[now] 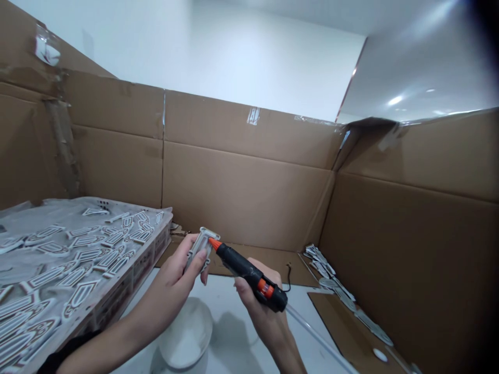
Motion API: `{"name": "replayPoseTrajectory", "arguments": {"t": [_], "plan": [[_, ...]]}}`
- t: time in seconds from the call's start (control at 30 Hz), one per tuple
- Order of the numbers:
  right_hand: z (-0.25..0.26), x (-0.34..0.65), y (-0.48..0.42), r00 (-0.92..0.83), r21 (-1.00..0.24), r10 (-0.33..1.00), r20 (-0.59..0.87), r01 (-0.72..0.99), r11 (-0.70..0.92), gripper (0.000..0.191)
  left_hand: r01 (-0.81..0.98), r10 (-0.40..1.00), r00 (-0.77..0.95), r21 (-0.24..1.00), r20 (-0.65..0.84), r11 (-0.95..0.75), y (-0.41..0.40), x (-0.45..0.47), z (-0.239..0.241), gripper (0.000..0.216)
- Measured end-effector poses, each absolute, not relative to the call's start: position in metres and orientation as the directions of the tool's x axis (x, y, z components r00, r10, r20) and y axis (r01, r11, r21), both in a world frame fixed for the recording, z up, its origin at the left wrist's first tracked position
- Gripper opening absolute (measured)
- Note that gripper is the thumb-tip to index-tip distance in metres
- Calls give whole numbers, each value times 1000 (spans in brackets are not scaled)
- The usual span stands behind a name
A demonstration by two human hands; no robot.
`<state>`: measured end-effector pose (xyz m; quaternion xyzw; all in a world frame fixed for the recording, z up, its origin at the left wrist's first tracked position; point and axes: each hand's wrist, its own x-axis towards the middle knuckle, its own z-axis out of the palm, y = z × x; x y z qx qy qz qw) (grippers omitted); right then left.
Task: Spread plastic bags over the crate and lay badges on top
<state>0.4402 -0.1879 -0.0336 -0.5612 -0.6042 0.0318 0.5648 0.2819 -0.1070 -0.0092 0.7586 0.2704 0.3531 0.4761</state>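
Note:
Between the thumb and fingers of my left hand is a small grey-and-white flat ornament piece, tilted up above the table. My right hand grips a black hot glue gun with orange parts. Its orange nozzle points left and meets or nearly meets the face of the piece; I cannot tell whether they touch. A clear glue stick runs out of the gun's rear toward the lower right. Below my hands stands a round white bowl with whitish contents.
At left, a plastic crate carries a lined layer of several similar ornament pieces. Cardboard walls surround the white table. More flat pieces lean along the right wall, beside a cardboard sheet.

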Motion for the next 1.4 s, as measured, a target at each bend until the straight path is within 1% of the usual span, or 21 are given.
{"name": "replayPoseTrajectory", "arguments": {"t": [0.07, 0.23, 0.3, 0.53, 0.77, 0.93, 1.07, 1.17, 1.27, 1.33, 1.4], "plan": [[-33, 440, -188, 262, -646, 701, 663, 672, 360, 43, 78, 744, 605, 910, 282, -408, -108, 282, -9, 34], [-30, 440, -188, 229, -531, 631, 741, 775, 343, 40, 68, 739, 606, 906, 295, -417, -107, 283, -10, 34], [-29, 439, -188, 221, -510, 619, 753, 791, 338, 39, 64, 736, 607, 905, 300, -421, -107, 283, -11, 34], [-28, 438, -187, 237, -522, 624, 745, 789, 324, 38, 62, 737, 601, 901, 309, -428, -105, 283, -11, 32], [-28, 438, -187, 226, -501, 626, 746, 811, 304, 39, 62, 738, 596, 898, 317, -436, -105, 282, -12, 32], [-28, 437, -190, 262, -526, 624, 737, 801, 285, 40, 112, 764, 535, 866, 360, -487, -101, 282, -17, 32], [-27, 438, -193, 331, -552, 565, 756, 786, 278, 39, 167, 813, 432, 851, 391, -498, -98, 279, -15, 32], [-26, 442, -196, 475, -675, 539, 695, 690, 262, 34, 164, 833, 403, 866, 379, -473, -94, 277, -9, 34], [-25, 446, -200, 571, -796, 577, 584, 541, 270, 35, 150, 836, 383, 867, 393, -476, -90, 277, -3, 35], [-24, 448, -202, 574, -834, 616, 540, 459, 305, 38, 112, 828, 382, 869, 411, -483, -88, 279, -1, 32], [-23, 450, -203, 513, -822, 650, 561, 440, 362, 40, 37, 825, 412, 898, 387, -439, -87, 280, -1, 28]]}}
